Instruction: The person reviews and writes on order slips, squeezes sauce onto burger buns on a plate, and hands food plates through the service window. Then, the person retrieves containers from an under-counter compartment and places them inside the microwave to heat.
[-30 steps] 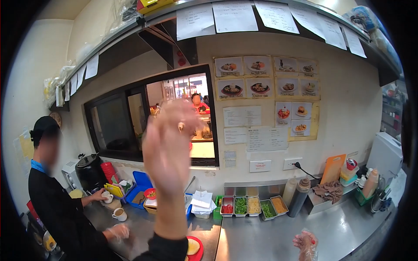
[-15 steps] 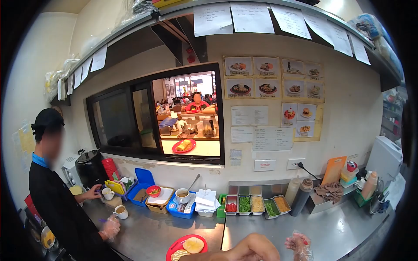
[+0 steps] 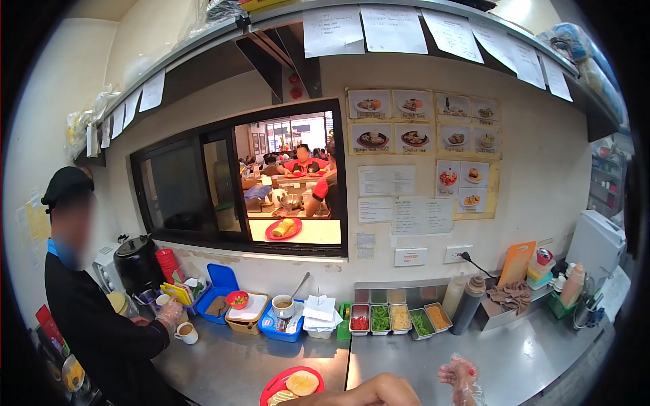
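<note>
My left hand (image 3: 396,391) is bare and bent at the wrist at the bottom edge; its fingers are out of sight below the frame. Left of it, a red plate (image 3: 290,373) holds a bun half (image 3: 302,383) and another piece with pale sauce, partly covered by my forearm. Further right, my right hand (image 3: 462,376) wears a clear plastic glove above the steel counter (image 3: 528,352). Its fingers are loosely curled and apart, with no object visible between them; a small red spot shows on it.
A co-worker in black (image 3: 95,304) stands left, a gloved hand by a cup near a coffee mug (image 3: 186,333). Along the wall are a blue tub (image 3: 281,325), topping trays (image 3: 380,319), bottles (image 3: 468,306) and a cloth (image 3: 509,296). A plate (image 3: 284,229) sits at the window.
My raised left hand has come down to the bottom edge, uncovering the window. The co-worker's gloved hand has moved up to the cup. Another person has appeared beyond the window.
</note>
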`<state>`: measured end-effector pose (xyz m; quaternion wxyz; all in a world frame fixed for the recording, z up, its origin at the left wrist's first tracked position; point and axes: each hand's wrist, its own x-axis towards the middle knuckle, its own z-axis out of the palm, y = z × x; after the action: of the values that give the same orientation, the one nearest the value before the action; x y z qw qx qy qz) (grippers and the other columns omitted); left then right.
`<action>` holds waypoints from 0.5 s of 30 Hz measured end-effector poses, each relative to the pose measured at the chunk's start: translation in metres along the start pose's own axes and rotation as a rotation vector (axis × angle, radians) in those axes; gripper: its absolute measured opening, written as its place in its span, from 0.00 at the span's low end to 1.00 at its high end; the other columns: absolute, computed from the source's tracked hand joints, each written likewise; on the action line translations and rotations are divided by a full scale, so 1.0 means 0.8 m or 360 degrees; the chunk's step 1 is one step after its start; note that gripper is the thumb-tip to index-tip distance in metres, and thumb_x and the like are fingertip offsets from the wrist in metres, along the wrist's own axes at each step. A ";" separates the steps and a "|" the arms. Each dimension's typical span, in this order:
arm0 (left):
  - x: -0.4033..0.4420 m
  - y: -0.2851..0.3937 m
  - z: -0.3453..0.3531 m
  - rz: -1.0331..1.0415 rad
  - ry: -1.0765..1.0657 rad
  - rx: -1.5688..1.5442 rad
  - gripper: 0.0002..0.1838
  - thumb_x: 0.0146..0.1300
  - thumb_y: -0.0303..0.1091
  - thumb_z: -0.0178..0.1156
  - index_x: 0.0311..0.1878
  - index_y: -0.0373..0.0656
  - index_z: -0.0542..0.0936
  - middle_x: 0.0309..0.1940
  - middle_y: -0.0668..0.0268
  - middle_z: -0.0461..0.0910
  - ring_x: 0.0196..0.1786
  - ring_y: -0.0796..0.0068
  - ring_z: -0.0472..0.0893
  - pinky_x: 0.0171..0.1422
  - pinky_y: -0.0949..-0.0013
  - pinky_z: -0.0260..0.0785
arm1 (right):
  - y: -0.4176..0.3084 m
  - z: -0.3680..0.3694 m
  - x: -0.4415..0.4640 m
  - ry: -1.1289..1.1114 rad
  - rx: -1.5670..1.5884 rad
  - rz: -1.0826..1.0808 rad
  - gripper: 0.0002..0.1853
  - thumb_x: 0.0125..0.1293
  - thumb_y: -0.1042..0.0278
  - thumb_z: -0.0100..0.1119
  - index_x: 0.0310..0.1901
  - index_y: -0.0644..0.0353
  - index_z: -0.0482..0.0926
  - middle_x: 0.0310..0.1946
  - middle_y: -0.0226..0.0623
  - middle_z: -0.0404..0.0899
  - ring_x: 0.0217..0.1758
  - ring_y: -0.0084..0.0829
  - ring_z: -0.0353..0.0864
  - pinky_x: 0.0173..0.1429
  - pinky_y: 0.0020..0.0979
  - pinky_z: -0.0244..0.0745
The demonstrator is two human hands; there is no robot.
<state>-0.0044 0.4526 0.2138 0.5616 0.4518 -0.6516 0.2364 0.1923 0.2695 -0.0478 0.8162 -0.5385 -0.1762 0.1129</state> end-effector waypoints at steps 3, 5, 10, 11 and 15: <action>-0.002 -0.003 0.004 0.0100 0.0100 -0.0069 0.33 0.55 0.71 0.43 0.41 0.51 0.78 0.47 0.50 0.64 0.48 0.59 0.69 0.53 0.63 0.63 | 0.006 -0.003 0.003 -0.0068 -0.0020 0.0006 0.27 0.65 0.53 0.51 0.58 0.66 0.65 0.39 0.46 0.79 0.37 0.34 0.80 0.39 0.30 0.77; -0.007 -0.001 -0.001 0.0066 0.0004 -0.0071 0.32 0.56 0.71 0.43 0.41 0.51 0.78 0.47 0.49 0.65 0.48 0.59 0.69 0.53 0.63 0.62 | 0.008 -0.006 0.005 -0.0087 -0.0017 0.0013 0.27 0.65 0.53 0.51 0.58 0.66 0.65 0.40 0.46 0.78 0.37 0.34 0.80 0.40 0.30 0.77; -0.017 -0.014 0.002 0.0091 0.0080 -0.0168 0.32 0.56 0.70 0.44 0.41 0.50 0.78 0.47 0.49 0.66 0.48 0.58 0.68 0.52 0.63 0.62 | 0.013 -0.010 0.012 -0.0069 -0.0036 0.0040 0.29 0.64 0.52 0.52 0.59 0.66 0.64 0.42 0.46 0.78 0.38 0.34 0.80 0.40 0.31 0.77; -0.019 -0.018 -0.001 0.0206 0.0078 -0.0191 0.32 0.56 0.70 0.44 0.41 0.50 0.78 0.47 0.48 0.66 0.48 0.58 0.68 0.52 0.64 0.62 | 0.028 -0.017 0.031 0.0131 -0.0013 0.0239 0.28 0.62 0.50 0.54 0.54 0.66 0.66 0.33 0.46 0.78 0.30 0.35 0.80 0.30 0.29 0.75; -0.032 -0.007 -0.015 0.0156 -0.0076 -0.0218 0.35 0.55 0.71 0.45 0.41 0.46 0.79 0.46 0.48 0.67 0.46 0.58 0.70 0.51 0.64 0.63 | -0.018 0.020 0.024 0.0248 -0.0046 0.0460 0.29 0.63 0.39 0.45 0.45 0.63 0.71 0.25 0.38 0.77 0.20 0.28 0.75 0.24 0.23 0.71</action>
<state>0.0053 0.4680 0.1917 0.5632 0.3853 -0.7009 0.2078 0.2035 0.2843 -0.0260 0.7948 -0.5772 -0.0346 0.1844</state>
